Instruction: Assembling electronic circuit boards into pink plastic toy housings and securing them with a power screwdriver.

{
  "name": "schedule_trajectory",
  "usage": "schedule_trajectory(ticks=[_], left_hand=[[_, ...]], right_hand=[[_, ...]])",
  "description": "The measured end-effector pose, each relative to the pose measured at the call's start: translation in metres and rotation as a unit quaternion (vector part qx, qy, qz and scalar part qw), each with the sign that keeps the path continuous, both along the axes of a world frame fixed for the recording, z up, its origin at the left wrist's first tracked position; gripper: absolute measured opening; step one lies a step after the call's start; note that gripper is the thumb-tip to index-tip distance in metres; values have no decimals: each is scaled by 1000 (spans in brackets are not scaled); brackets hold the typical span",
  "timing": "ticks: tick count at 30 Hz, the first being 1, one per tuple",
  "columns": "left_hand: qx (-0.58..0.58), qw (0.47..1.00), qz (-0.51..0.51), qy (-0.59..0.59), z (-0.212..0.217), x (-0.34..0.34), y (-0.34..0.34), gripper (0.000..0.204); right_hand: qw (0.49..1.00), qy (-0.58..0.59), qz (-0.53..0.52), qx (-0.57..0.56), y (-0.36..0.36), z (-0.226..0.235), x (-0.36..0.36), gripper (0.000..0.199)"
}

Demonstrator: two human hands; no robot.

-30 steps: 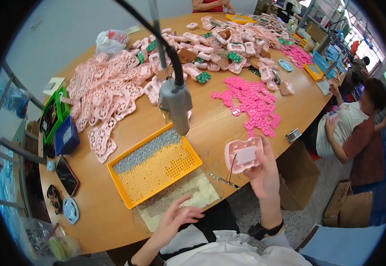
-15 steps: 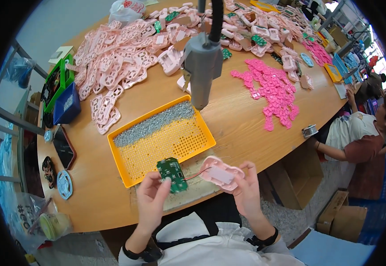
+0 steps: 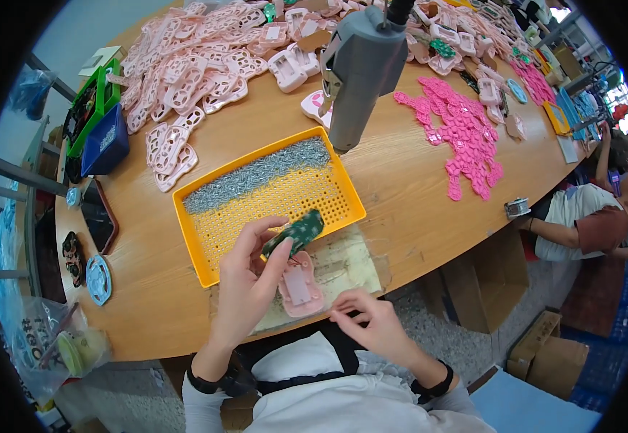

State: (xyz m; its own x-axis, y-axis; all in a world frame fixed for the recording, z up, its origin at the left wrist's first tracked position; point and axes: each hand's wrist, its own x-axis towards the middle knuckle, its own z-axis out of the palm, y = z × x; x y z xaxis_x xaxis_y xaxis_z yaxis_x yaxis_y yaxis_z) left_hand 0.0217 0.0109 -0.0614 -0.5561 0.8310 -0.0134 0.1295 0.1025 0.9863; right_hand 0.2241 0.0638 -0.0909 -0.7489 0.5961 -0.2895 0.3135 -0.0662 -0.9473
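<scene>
We have now put the pink shell [image 3: 301, 289] on the pale pad [image 3: 355, 261], so our right hand [image 3: 375, 325] no longer carries it. That hand is half curled at the shell's four o'clock, whether empty we cannot tell; our left hand [image 3: 244, 285] grips the green board [image 3: 303, 231] at twelve.

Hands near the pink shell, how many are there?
2: the left hand holds a green circuit board by the pink shell's far end; the right hand is near its lower right. Some fingers are partly hidden.
</scene>
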Motion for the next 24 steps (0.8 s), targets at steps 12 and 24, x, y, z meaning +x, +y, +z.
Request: schedule_trajectory(ticks=[12, 24], left_hand=[[47, 988, -15, 143, 3, 13, -2, 26], [-16, 833, -252, 493, -35, 23, -56, 28]], right_hand=[[971, 123, 6, 207, 57, 19, -33, 20], [946, 76, -161, 270, 47, 9, 5, 20]])
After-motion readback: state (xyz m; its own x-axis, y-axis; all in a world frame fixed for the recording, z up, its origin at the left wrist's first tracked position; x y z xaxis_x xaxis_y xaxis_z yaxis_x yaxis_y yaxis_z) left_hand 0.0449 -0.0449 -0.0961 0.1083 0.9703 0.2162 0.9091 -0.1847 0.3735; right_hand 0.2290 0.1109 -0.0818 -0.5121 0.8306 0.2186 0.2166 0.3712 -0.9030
